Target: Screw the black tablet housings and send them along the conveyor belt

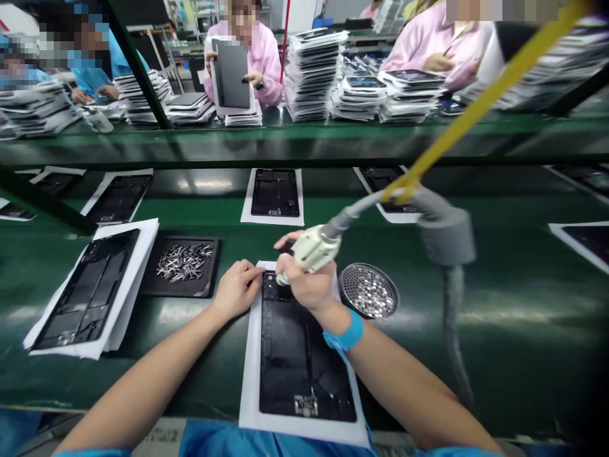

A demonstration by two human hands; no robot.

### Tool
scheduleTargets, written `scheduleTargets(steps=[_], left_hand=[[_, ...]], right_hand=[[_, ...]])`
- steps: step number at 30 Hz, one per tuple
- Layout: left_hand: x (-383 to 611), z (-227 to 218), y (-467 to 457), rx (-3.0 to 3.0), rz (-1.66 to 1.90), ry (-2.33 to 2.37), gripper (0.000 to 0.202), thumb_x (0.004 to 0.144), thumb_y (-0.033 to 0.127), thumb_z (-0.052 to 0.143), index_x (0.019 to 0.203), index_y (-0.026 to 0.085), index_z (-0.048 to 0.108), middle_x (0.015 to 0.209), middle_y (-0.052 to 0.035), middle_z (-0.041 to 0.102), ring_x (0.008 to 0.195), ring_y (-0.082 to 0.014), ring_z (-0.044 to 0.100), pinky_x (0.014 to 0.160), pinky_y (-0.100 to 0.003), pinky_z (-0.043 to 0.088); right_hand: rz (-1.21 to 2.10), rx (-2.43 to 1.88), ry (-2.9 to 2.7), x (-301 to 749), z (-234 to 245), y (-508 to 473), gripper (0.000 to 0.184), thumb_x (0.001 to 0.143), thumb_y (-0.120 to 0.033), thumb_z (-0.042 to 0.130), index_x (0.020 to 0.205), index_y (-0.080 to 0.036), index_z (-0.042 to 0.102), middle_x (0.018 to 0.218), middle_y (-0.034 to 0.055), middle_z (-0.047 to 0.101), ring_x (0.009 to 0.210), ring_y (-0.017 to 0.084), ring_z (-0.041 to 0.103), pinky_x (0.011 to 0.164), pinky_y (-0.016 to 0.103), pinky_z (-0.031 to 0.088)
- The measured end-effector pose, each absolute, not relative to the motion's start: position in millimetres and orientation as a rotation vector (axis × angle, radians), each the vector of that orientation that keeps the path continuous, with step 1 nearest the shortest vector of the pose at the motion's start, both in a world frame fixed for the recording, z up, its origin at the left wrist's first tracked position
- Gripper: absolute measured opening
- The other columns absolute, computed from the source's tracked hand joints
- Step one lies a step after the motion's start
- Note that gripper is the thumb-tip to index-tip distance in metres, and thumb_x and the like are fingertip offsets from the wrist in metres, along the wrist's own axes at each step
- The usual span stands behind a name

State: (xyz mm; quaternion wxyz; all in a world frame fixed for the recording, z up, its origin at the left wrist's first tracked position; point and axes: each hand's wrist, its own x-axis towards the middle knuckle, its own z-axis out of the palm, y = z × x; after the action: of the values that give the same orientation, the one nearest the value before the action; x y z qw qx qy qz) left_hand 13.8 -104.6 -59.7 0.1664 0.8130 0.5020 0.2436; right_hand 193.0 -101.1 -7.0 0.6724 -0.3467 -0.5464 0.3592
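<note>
Head view: an opened tablet housing (290, 355) lies at six o'clock; the right hand (311, 289) grips a corded tool (314, 247) at its twelve-o'clock end, apparently mid-application; the left hand (236, 289), fingers bunched, braces near eleven. Steady aim seems needed next.

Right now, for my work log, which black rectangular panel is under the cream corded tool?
The front-centre black panel: only above it does the right hand hold the tool.

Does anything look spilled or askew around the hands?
No spill shows near the black rectangular panel under the right hand. One oddity: the white paper sheets beneath the second black panel, at left, lie fanned at uneven angles rather than squared up.
</note>
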Motion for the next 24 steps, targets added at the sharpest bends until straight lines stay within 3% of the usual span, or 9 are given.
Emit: scheduleTargets(steps=[6, 24], left_hand=[[16, -58, -104, 2.323, 0.601, 1.457, 0.025, 0.095, 0.017, 0.051, 0.104, 0.020, 0.074, 0.105, -0.0083, 0.069, 0.098, -0.0223, 0.062, 0.087, -0.035, 0.051], [18, -56, -104, 2.299, 0.523, 1.512, 0.022, 0.094, 0.018, 0.051, 0.096, 0.019, 0.072, 0.107, -0.0081, 0.070, 0.098, -0.0222, 0.063, 0.086, -0.034, 0.051]], right_hand=[[0.836, -0.806, -1.291, 164, -23, -79, 0.017, 0.083, -0.028, 0.071, 0.097, -0.022, 0.064, 0.089, 0.0020, 0.070, 0.072, 0.015, 0.068, 0.069, 0.030, 0.060], [0.829, -0.844, -1.308, 163, -39, -80, 0.021, 0.084, -0.031, 0.072, 0.102, -0.024, 0.062, 0.087, 0.0014, 0.069, 0.073, 0.016, 0.067, 0.071, 0.032, 0.060]])
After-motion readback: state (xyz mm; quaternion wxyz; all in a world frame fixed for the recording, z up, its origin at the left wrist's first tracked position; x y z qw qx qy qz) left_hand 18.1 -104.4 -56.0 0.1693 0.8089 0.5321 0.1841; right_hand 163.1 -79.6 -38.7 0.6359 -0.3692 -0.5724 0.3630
